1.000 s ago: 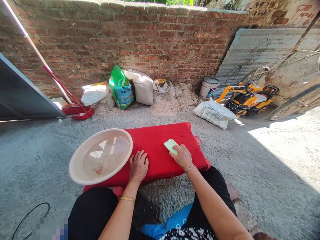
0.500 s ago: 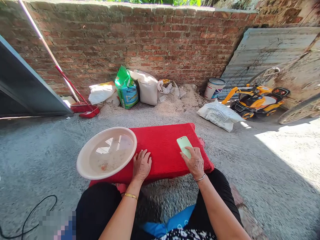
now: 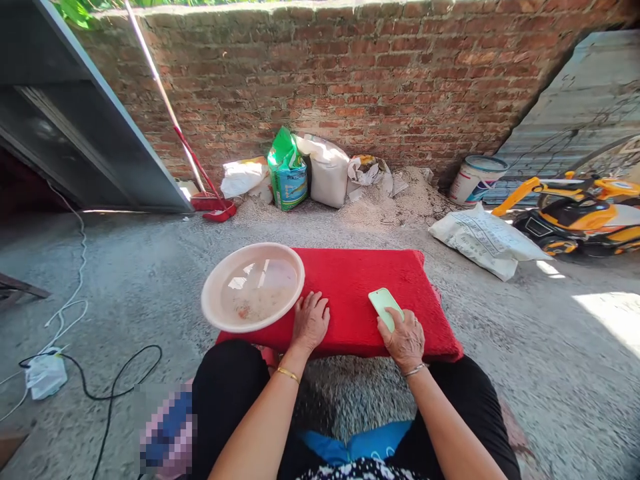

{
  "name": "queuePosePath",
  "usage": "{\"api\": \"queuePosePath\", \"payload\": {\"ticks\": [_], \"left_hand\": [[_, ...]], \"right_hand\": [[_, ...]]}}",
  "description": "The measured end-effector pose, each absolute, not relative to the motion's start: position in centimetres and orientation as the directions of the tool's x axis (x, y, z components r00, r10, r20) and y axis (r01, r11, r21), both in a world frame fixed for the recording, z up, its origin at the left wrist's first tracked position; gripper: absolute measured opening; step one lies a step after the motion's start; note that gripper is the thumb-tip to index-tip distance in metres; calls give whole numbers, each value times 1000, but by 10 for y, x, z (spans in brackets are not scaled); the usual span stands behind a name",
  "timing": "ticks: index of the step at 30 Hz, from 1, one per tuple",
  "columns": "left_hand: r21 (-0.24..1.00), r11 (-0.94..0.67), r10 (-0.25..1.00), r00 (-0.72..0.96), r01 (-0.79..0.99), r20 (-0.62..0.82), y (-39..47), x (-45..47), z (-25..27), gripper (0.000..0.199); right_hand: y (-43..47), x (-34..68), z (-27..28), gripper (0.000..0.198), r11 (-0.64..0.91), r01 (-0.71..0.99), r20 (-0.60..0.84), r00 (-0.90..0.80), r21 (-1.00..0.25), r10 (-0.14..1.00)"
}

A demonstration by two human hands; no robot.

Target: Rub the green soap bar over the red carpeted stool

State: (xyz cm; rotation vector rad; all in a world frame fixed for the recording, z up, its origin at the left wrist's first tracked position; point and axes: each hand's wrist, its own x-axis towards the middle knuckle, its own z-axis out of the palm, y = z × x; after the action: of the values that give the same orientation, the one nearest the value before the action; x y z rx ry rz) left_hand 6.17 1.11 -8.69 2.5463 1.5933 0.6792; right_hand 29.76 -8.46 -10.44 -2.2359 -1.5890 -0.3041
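Note:
A low table under a red cloth (image 3: 350, 287) stands in front of my knees. On its left part sits a wide pale basin (image 3: 213, 313) holding water, with a small orange-brown patch at the bottom. My left hand (image 3: 311, 321) lies on the cloth just right of the basin, fingers outstretched and holding nothing. Toward the right of the cloth, my right hand (image 3: 404, 339) has its fingers and thumb around the lower end of a light green smartphone (image 3: 383, 301). The phone lies low over the cloth; whether it rests fully on it I cannot tell.
Along the brick wall (image 3: 350, 80) stand a green-blue bag (image 3: 289, 177), a white sack (image 3: 329, 173), a red dustpan (image 3: 215, 208) and a bucket (image 3: 477, 179). A flat sack (image 3: 487, 240) and a yellow toy excavator (image 3: 575, 217) are at right. Cables (image 3: 113, 387) cross the floor at left.
The view has turned left, so everything appears shifted to the right, and more of the floor cables shows. Both hands keep their places on the table, the right still holding the smartphone.

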Motion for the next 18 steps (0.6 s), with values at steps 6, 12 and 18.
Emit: {"api": "queuePosePath", "payload": {"ticks": [6, 12, 18], "left_hand": [[282, -459, 870, 362, 842, 335, 9, 63, -85, 27], [280, -466, 867, 370, 839, 335, 9, 63, -88, 27], [281, -470, 863, 369, 837, 345, 9, 62, -90, 26]], "right_hand": [[-84, 298, -106, 40, -286, 941, 405, 336, -180, 850], [-84, 300, -111, 41, -284, 943, 431, 331, -171, 839], [-84, 302, -115, 42, -282, 947, 456, 321, -152, 830]]}}
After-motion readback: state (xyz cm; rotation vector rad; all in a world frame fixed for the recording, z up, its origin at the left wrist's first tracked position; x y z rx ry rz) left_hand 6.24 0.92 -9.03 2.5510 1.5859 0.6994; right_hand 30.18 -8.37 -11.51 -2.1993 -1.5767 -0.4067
